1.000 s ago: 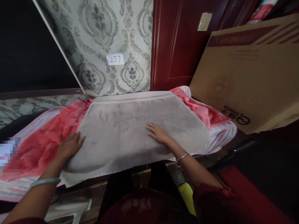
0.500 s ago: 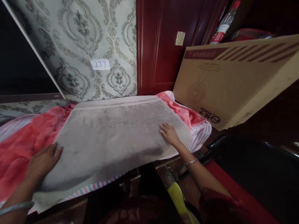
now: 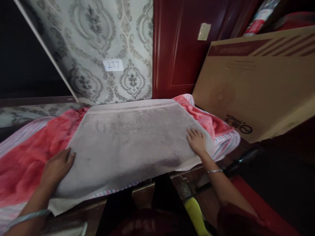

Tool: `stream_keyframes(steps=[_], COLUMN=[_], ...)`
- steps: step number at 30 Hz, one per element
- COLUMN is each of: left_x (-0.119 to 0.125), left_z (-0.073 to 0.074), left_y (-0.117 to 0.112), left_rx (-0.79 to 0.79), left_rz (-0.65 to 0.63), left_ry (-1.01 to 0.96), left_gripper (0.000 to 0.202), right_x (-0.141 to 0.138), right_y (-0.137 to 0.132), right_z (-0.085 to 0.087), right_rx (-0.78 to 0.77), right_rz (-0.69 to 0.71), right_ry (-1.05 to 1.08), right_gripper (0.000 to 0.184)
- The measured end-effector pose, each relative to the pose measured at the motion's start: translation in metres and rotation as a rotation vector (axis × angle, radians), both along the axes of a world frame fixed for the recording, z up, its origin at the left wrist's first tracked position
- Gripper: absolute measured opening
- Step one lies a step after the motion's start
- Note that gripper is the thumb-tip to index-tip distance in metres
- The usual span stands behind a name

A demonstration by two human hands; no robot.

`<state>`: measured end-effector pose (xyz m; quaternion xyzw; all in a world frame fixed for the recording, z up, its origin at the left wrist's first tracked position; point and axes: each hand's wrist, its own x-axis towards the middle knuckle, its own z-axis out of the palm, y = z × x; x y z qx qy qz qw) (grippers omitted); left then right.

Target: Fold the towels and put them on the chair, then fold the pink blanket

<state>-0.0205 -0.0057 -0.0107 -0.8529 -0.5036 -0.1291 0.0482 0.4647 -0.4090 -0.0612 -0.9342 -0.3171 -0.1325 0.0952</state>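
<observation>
A grey plush cloth (image 3: 133, 137) lies spread flat over a low surface, with a pale band along its far side. My left hand (image 3: 56, 167) rests on its left edge, palm down, thumb apart from the fingers. Near the right edge, my right hand (image 3: 197, 141) lies flat on the grey cloth with its fingers spread. A bunched coral-pink blanket (image 3: 46, 144) sticks out at the left, and more pink fabric (image 3: 204, 119) shows at the right. Striped fabric (image 3: 227, 142) lies beneath them. What supports the fabrics is mostly hidden.
A cardboard box (image 3: 258, 85) leans at the right below a plastic bottle (image 3: 259, 19). Behind the cloth stand a patterned wall (image 3: 133, 49) and a dark red panel (image 3: 172, 49). A black screen (image 3: 27, 59) is at the left, a dark chair (image 3: 273, 177) at the right.
The view has shifted, so most things appear farther right. My right hand has slid slightly toward the grey cloth's right edge. My left hand stays at the left edge.
</observation>
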Motion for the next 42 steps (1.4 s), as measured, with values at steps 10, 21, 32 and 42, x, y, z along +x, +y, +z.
stream_keyframes(steps=[10,21,32,42], left_x=[-0.002,0.017,0.052,0.056], left_z=[0.001,0.020,0.006,-0.009], left_y=[-0.004,0.023,0.042,0.054], left_rx=[0.010,-0.110,-0.050,0.014], left_rz=[-0.001,0.109,0.217,0.242], left_ry=[0.112,-0.086,-0.229,-0.468], left_gripper=[0.065,0.055,0.043,0.048], right_x=[0.041,0.062,0.058,0.068], right_y=[0.002,0.020,0.036,0.045], right_z=[0.008,0.031,0.040,0.029], right_rx=[0.044,0.052,0.066,0.133], right_rz=[-0.049,-0.261,-0.288,-0.329], right_ry=[0.063,0.208,0.203,0.022], right_gripper=[0.052,0.056,0.056,0.057])
